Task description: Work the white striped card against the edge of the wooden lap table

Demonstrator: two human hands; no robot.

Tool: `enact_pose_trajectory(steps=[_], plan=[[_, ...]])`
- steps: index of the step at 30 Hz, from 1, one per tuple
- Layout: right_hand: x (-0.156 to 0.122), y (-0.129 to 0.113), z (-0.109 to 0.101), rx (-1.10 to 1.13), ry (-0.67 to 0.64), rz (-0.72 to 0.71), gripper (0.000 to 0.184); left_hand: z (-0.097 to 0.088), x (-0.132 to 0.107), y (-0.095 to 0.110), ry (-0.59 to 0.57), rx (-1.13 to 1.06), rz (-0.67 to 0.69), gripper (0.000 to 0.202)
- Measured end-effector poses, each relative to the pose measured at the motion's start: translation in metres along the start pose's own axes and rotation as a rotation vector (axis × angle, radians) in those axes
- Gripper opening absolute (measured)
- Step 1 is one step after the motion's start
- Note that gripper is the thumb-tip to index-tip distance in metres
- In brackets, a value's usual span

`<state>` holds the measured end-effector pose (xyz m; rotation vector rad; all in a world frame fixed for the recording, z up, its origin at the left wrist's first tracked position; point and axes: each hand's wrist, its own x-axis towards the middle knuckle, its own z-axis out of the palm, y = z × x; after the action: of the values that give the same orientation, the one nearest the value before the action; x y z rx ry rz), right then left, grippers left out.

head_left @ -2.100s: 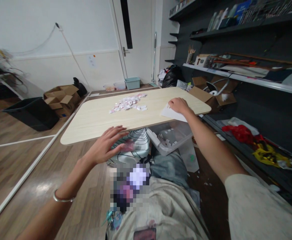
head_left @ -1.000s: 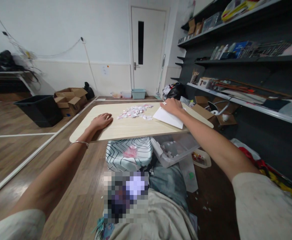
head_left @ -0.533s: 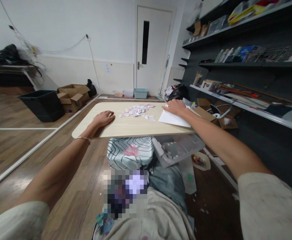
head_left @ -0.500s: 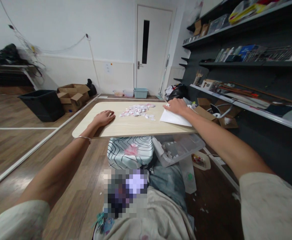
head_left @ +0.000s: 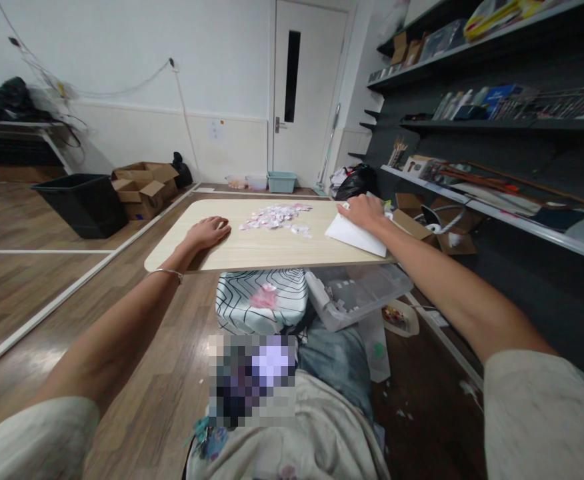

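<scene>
My left hand lies on the left part of the light wooden board, fingers stretched out and touching its top. Nothing shows in it. Near the board's right end, my right hand is bent over a white sheet of paper and grips it at the far edge; the fingertips are partly hidden. The sheet lies at a slant. Between my hands a loose pile of small white and pinkish paper pieces is spread, nearer the far edge.
Below the board's near edge are a patterned cushion-like thing and a clear plastic box. A black bin and open cardboard boxes stand at left. Loaded dark shelves line the right side.
My right hand and the sheet of paper have shifted a little to the right. My left hand stays in its place on the board. The view has tilted slightly.
</scene>
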<state>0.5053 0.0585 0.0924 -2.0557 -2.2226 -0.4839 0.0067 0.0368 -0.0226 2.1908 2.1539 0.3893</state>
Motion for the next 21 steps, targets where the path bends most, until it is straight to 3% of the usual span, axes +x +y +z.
enact_pose_trajectory(steps=[6,12,21], plan=[[-0.01,0.003,0.014,0.04,-0.008,-0.031,0.067,0.001,-0.001,0.0,-0.001,-0.011,-0.012,0.079],[-0.019,0.0,0.016,0.012,-0.017,-0.115,0.064,0.002,-0.002,0.002,0.048,-0.029,-0.011,0.072],[-0.037,-0.009,0.021,0.033,-0.04,-0.263,0.062,0.0,-0.002,0.002,0.032,-0.035,-0.011,0.073]])
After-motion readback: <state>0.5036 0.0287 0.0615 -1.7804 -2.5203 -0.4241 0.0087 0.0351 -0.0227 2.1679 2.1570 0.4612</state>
